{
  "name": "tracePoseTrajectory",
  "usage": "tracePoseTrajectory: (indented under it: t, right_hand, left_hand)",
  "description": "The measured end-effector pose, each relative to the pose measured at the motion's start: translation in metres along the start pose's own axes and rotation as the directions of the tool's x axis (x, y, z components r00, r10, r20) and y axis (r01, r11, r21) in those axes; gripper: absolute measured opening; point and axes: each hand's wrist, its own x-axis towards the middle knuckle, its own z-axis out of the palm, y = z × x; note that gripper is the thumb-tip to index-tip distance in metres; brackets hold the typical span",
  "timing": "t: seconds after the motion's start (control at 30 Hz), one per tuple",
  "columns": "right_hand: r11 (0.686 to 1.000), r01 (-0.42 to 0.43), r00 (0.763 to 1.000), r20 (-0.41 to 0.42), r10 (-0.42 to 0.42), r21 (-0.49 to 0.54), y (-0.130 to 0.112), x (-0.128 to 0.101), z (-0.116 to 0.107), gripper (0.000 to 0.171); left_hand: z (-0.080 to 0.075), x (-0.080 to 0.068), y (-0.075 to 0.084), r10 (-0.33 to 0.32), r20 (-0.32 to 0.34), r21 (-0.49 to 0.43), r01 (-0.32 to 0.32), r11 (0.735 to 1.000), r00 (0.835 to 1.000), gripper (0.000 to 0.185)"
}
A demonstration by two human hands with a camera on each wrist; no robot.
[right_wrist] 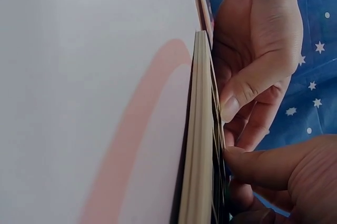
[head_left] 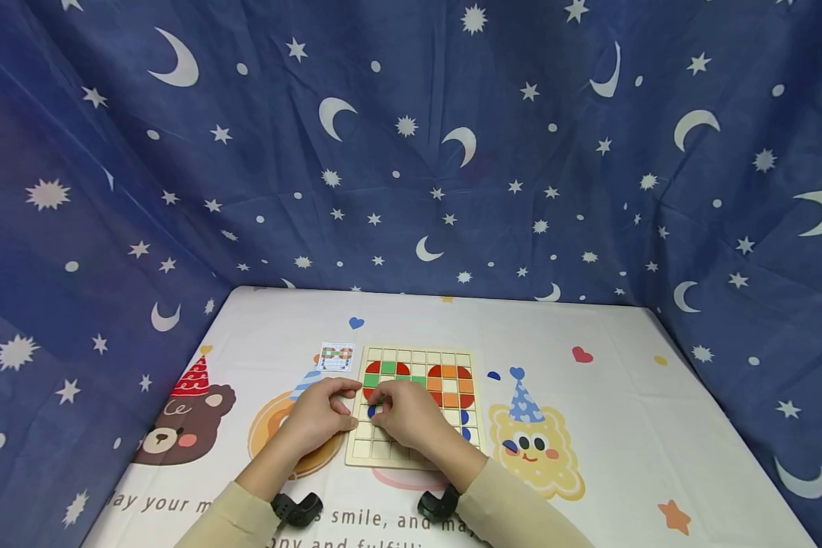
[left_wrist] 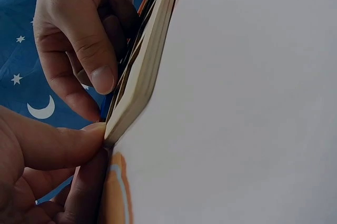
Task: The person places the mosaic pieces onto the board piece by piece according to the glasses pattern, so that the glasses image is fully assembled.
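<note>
Grips (head_left: 366, 415) amid board (head_left: 416, 358), card (head_left: 336, 356)

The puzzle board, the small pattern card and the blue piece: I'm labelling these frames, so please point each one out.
puzzle board (head_left: 418, 356), head view, bare top row of its grid.
pattern card (head_left: 336, 356), head view, middle of the card.
blue piece (head_left: 372, 411), head view, visible edge between the hands.
</note>
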Motion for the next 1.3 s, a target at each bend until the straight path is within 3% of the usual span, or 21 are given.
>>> tracePoseTrajectory:
  t: [0.57,0.77,0.97,1.3]
  right_hand:
    - [0.999,-0.029,0.999,-0.021,0.028,-0.037,-0.003,0.001,0.002,0.010]
    - [0.999,-0.041,0.999,-0.002,0.041,0.000,-0.002,-0.001,0.000,0.011]
    - [0.997,-0.044,0.999,0.020,0.042,0.067,0.002,-0.005,-0.008,0.014]
    - [0.998,-0.041,0.999,-0.034,0.042,0.039,0.022,-0.023,-0.030,0.013]
  left_hand:
    - [-0.001,-0.001,0.002,0.007,-0.008,0.005,-0.007,1.000,1.000,0.058]
    - [-0.001,-0.001,0.001,0.010,-0.004,-0.003,-0.010,1.000,1.000,0.058]
    - [0.000,-0.001,0.001,0.010,-0.009,-0.001,-0.010,1.000,1.000,0.058]
    - [0.001,-0.001,0.003,0.007,-0.009,-0.003,-0.007,1.000,1.000,0.059]
